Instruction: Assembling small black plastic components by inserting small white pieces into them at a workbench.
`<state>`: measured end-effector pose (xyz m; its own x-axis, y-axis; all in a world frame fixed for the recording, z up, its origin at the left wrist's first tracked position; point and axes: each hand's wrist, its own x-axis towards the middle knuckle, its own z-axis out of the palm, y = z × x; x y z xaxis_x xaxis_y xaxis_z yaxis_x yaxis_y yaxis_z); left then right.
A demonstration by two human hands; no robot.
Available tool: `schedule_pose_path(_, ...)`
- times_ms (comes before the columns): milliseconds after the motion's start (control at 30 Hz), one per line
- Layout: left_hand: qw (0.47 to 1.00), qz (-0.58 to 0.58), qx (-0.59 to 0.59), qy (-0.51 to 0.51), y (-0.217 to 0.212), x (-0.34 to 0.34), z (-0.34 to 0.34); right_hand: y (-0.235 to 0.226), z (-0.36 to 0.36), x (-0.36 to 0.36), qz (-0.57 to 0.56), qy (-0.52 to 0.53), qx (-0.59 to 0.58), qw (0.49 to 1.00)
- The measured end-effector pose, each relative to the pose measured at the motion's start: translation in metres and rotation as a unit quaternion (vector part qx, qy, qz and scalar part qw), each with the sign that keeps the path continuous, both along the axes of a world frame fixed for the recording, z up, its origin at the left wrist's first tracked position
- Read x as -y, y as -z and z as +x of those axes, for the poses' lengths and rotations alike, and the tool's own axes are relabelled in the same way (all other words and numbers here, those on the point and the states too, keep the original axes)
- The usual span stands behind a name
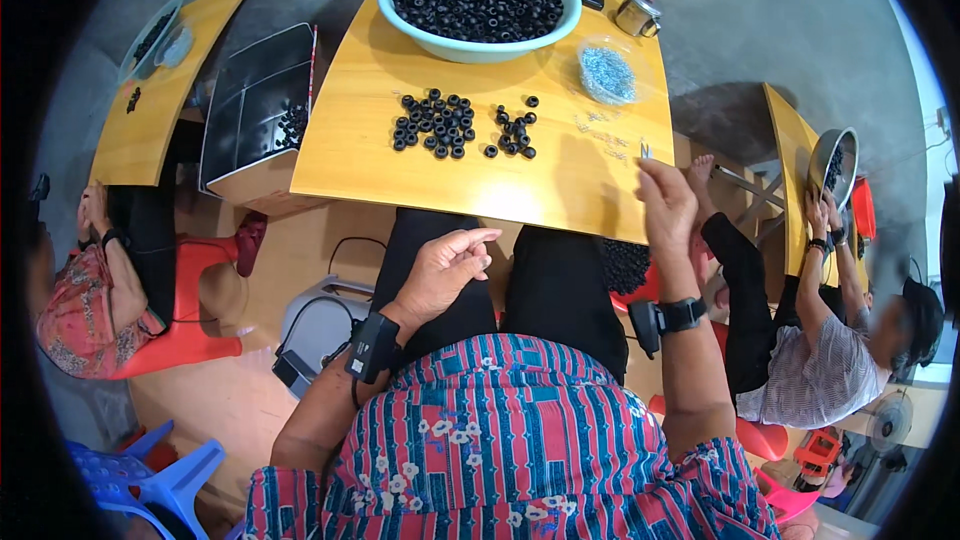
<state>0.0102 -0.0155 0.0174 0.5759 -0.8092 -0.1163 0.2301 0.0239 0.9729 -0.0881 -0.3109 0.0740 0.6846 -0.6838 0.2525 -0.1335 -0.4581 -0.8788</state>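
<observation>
My left hand hovers over my lap, just short of the table edge. Its fingers are curled together and the index finger points right; what they pinch, if anything, cannot be made out. My right hand, at the table's right front corner, pinches a small silvery metal piece with a forked tip. Ahead on the yellow table lies a group of small black ring-shaped parts, with a smaller group of black parts to its right. Tiny thin metal pieces are scattered near my right hand.
A pale green basin full of black parts stands at the back. Right of it are a clear tub of small bluish pieces and a metal cup. An open box stands left. People sit at tables on both sides.
</observation>
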Motion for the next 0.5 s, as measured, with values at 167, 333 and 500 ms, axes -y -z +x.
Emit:
schedule_pose_path(167, 0.999, -0.019, -0.036, -0.008, -0.008, 0.001, -0.004, 0.01, 0.071, -0.028, -0.104, -0.14, -0.059, 0.983)
schedule_pose_path(333, 0.998, -0.027, -0.051, -0.02, -0.013, 0.002, -0.007, 0.02, 0.105, -0.028, -0.111, -0.122, -0.105, 0.981)
schedule_pose_path(500, 0.995, -0.023, -0.092, -0.021, -0.02, 0.001, -0.01, 0.006, 0.113, -0.035, -0.238, -0.16, -0.137, 0.948)
